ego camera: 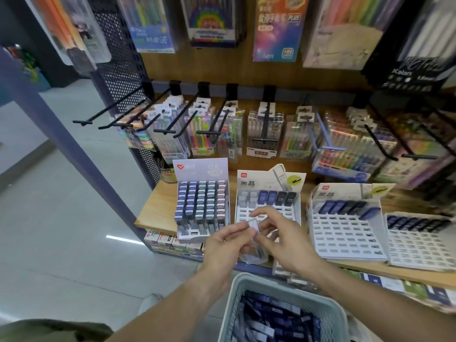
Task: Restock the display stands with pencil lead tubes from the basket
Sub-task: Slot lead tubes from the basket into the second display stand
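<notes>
Both hands meet in front of the middle display stand [267,193], above the pale basket [328,309] that holds several dark blue lead tubes [274,324]. My left hand [225,245] holds a small bunch of clear tubes [255,254], fingers curled round them. My right hand [278,239] pinches the top of one clear tube [254,224] from that bunch. The middle stand has tubes only in its top row. The left stand [202,206] is nearly full. Two stands on the right [345,228] [419,240] each carry one row of dark tubes.
The stands sit on a wooden shelf [154,206]. Black hooks [162,130] with hanging pen packs jut out above them. Boxed stock fills the shelf below [170,243]. A blue post [74,149] and open floor [61,243] lie to the left.
</notes>
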{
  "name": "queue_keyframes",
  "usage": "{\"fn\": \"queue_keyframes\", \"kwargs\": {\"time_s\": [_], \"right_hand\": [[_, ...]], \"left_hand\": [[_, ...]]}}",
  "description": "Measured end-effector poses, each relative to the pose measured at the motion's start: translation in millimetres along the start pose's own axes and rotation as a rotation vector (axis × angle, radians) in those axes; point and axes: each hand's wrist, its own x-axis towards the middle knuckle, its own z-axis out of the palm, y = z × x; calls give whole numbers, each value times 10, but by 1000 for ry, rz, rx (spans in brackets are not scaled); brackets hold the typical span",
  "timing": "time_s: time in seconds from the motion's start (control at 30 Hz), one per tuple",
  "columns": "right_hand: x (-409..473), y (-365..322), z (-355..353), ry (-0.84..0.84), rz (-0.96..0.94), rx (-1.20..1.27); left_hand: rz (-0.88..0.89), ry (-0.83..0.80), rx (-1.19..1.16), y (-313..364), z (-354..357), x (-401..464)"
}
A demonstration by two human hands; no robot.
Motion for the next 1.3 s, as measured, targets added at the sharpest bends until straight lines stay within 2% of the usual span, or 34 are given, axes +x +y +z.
{"fn": "queue_keyframes", "kwargs": {"time_s": [0.13,0.23,0.4,0.67,0.9,1.03,1.3], "right_hand": [[227,165,-1,143,19,-93],[460,244,39,244,4,-128],[813,260,217,355,-40,-178],[960,377,401,302,-55,-345],[941,505,415,279,-134,-427],[994,487,431,189,-93,-567],[717,398,266,148,-42,-519]], "left_hand": [[23,22,263,-45,98,91],[46,-29,488,-101,142,72],[48,-73,672,-127,108,107],[37,-97,817,-133,-44,204],[40,-106,818,-239,-73,346],[65,-107,837,-295,-69,398],[213,-123,986,-288,-129,439]]}}
